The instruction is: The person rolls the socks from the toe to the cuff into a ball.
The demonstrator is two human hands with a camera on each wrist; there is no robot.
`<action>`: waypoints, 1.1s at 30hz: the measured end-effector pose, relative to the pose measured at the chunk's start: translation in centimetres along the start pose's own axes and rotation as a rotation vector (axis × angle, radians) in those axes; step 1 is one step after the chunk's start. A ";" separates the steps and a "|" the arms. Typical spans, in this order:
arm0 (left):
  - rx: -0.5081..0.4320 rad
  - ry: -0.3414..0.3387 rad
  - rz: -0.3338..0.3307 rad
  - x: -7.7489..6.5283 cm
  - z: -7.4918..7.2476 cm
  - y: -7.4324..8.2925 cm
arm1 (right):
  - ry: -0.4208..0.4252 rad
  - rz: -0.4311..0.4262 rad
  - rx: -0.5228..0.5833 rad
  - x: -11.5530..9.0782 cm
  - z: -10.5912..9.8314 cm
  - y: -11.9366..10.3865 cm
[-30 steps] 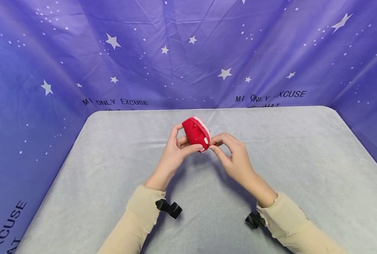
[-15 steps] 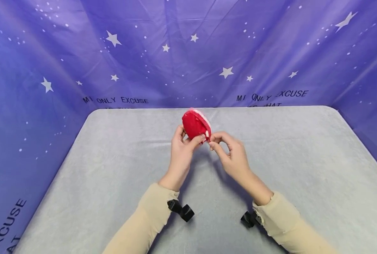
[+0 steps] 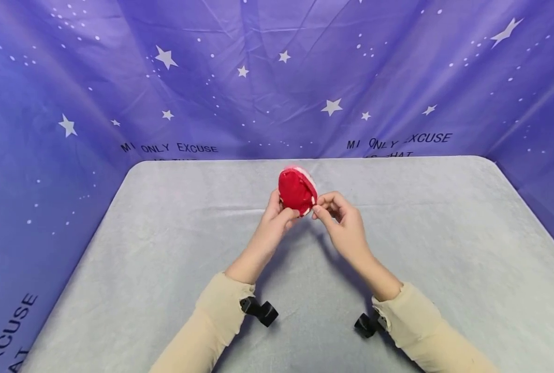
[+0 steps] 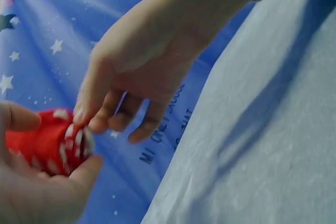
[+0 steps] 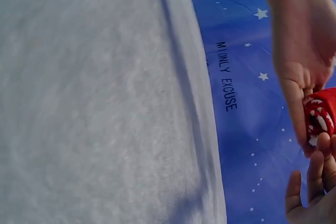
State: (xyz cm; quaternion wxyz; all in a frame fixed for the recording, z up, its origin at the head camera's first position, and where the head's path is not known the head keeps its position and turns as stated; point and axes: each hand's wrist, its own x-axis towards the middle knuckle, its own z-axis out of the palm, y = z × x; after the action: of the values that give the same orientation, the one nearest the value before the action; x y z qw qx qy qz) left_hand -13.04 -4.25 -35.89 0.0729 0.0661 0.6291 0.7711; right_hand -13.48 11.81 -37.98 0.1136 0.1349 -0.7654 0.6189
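A small red cloth bundle (image 3: pixel 296 190) with white spots and a fluffy white edge is held up over the far middle of the table. My left hand (image 3: pixel 268 232) grips its lower left side, thumb across the front. At the lower right edge, the thumb and forefinger of my right hand (image 3: pixel 347 228) pinch the cloth. In the left wrist view, the bundle (image 4: pixel 37 142) looks like a roll, its end toward the right hand (image 4: pixel 136 56). Layered red and white folds show at that end of the bundle (image 5: pixel 320 119) in the right wrist view.
A grey cloth-covered table (image 3: pixel 165 259) lies under both arms. Behind and beside it hangs a purple-blue curtain (image 3: pixel 258 103) with white stars and printed words. Black wrist cameras (image 3: pixel 260 311) sit at both beige sleeves (image 3: pixel 212 321).
The bundle rose and turned its red face more toward the head camera, then shifted slightly right and down. My left hand moved right with it. The right hand stays at the lower right edge.
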 end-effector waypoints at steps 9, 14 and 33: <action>0.127 -0.028 0.075 0.6 -1.4 -0.3 | -0.087 0.132 0.144 0.0 -0.4 -0.3; 0.071 0.068 0.084 1.0 -1.3 -0.8 | -0.183 0.152 0.126 -0.4 0.0 -0.4; 0.098 0.062 0.032 0.8 -0.7 -0.2 | -0.116 0.188 0.216 -1.9 0.5 -0.6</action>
State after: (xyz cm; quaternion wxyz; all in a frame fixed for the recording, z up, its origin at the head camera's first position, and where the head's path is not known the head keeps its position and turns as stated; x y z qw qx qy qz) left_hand -13.97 -4.71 -36.25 0.0375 0.0557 0.6669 0.7421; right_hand -11.45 11.30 -38.19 -0.0045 0.1096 -0.7089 0.6967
